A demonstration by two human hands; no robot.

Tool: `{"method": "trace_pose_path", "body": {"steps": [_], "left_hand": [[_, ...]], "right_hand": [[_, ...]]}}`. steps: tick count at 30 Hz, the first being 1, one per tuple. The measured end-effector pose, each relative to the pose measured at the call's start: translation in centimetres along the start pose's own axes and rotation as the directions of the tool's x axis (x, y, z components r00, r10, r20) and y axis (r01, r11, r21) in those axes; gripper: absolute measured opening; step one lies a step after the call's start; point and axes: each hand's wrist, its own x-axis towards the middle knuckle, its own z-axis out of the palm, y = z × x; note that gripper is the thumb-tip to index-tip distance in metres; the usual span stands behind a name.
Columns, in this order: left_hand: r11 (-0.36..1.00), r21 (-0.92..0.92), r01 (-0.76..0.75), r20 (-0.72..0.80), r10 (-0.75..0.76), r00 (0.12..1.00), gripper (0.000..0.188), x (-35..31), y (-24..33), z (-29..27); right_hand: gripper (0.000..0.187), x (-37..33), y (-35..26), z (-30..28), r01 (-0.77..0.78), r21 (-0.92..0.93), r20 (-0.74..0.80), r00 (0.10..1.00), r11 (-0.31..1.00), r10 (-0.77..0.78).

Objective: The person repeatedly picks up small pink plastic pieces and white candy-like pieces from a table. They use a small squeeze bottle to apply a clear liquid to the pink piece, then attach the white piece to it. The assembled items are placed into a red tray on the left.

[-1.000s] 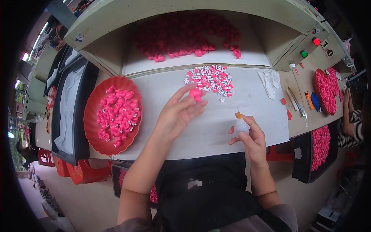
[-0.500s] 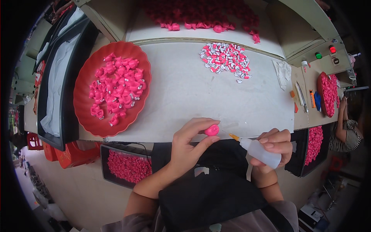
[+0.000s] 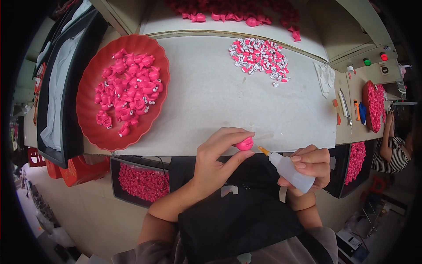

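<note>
Between the thumb and fingers of my left hand is a small rounded pink plastic piece, held just over the table's front edge. My right hand is wrapped round a white squeeze bottle with a yellowish nozzle tip. The bottle lies tilted, its tip pointing up and left at the pink piece, with a small gap between them. Beyond my hands, a pile of small white-and-pink parts rests on the white table surface.
A red scalloped dish of pink figures stands left, beside a black tray. More pink figures fill the shelf behind. Bins of pink parts sit below the table edge. At right are a crumpled tissue, tools and another person.
The pink piece has turned slightly in my left fingers and moved a little right. The bottle has shifted slightly left, its tip a little higher. The whole view has tilted slightly.
</note>
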Motion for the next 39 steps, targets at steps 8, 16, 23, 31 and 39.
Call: {"method": "trace_pose_path", "body": {"steps": [8, 16, 23, 31, 39], "left_hand": [[0.998, 0.056, -0.028, -0.005, 0.028, 1.0, 0.028, 0.0, 0.0, 0.4], [0.998, 0.045, -0.043, 0.016, 0.042, 0.999, 0.028, 0.0, 0.0, 0.3], [0.997, 0.072, -0.037, 0.003, 0.037, 0.999, 0.028, 0.1, -0.3, 0.2], [0.933, -0.298, 0.203, -0.005, -0.214, 0.977, 0.026, 0.6, -1.5, -1.1], [0.938, -0.264, 0.223, 0.011, -0.228, 0.974, 0.025, 1.5, -1.4, -0.2]], "right_hand": [[0.042, 0.0, -0.3, 0.0, -0.07, 0.038, -0.03, 0.997, 0.997, 0.071], [0.043, -0.3, -0.3, 0.1, -0.051, 0.028, -0.016, 0.999, 0.998, 0.052], [0.046, 0.2, 0.2, -0.1, -0.031, 0.034, 0.084, 0.996, 0.999, 0.028], [0.027, 3.8, 7.2, -4.7, -0.514, 0.321, 0.052, 0.848, 0.796, 0.527], [0.019, 7.3, 16.5, -5.1, -0.583, -0.377, 0.101, 0.746, 0.72, 0.658]]}}
